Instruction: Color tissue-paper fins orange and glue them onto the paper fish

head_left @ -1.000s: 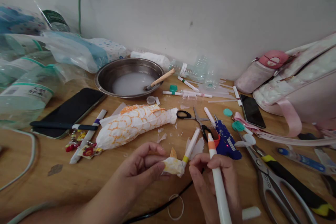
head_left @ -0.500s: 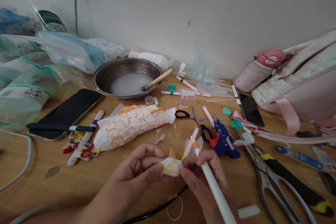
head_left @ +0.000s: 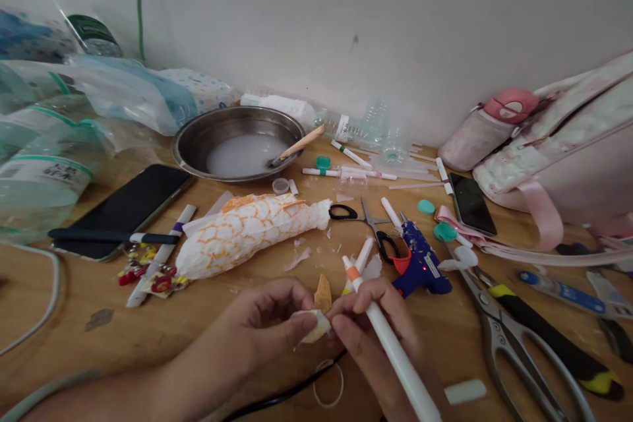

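My left hand (head_left: 260, 330) pinches a small crumpled white piece with yellow colouring (head_left: 316, 328) between thumb and fingers. Touching the right end of that piece are the fingertips of my right hand (head_left: 380, 323), which also keeps a white marker pen with an orange band (head_left: 395, 353) across its fingers. Just behind the piece shows a pointed orange bit (head_left: 323, 293); whether it is joined on I cannot tell. Beyond my hands lies a white fish shape with orange scale lines (head_left: 252, 234). Black-handled scissors (head_left: 368, 214) and a blue glue gun (head_left: 420, 260) lie near it.
A metal bowl (head_left: 180, 158) of cloudy liquid holds a wooden-handled brush (head_left: 301, 145). Phones, markers and plastic bottles (head_left: 44, 165) are at the left and back. Large shears (head_left: 509, 336), a pink-lidded bottle (head_left: 487, 125) and a pink bag (head_left: 568, 178) occupy the right.
The white piece has shifted slightly left and turned in my fingers, and more of the orange bit shows. My right hand and the marker have moved a little left.
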The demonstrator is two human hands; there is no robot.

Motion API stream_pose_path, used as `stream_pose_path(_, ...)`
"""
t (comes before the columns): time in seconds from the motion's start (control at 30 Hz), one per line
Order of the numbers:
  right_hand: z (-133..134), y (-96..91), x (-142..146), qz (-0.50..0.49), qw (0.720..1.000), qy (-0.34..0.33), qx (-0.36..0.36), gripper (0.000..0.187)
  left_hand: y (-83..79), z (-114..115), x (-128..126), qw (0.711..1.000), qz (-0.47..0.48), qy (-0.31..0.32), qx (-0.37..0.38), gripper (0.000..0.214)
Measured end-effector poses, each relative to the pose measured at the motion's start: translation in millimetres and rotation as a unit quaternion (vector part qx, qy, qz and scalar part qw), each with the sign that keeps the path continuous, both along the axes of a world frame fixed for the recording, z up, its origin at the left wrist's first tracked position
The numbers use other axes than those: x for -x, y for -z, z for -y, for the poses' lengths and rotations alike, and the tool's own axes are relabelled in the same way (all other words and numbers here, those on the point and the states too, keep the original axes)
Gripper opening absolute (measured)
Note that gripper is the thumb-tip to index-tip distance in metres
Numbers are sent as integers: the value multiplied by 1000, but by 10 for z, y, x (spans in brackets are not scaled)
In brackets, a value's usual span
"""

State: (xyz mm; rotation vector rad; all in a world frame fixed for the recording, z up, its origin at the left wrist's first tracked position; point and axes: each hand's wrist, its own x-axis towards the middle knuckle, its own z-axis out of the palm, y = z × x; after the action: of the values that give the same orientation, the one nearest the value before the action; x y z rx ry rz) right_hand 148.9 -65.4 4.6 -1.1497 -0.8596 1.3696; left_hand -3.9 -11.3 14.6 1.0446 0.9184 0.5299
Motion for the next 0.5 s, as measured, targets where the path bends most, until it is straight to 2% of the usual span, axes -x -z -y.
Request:
stream_pose_path(0.17,8,18,67,-74,997,23,-1,26,36,22,12,999,-8,-17,-27,24)
stream_pose_path(0.33,12,36,56,-92,996,7,-4,25,5,43,-22,999,-39,7,-32,25)
stream_pose_path(0.4,5,32,22,-62,998,1,-22,24,-26,47,-39,998,-47,15,-29,26)
stream_pose_path(0.5,15,15,-1,50,996,29,-66,15,-70,48,-58,998,-61,18,-18,26)
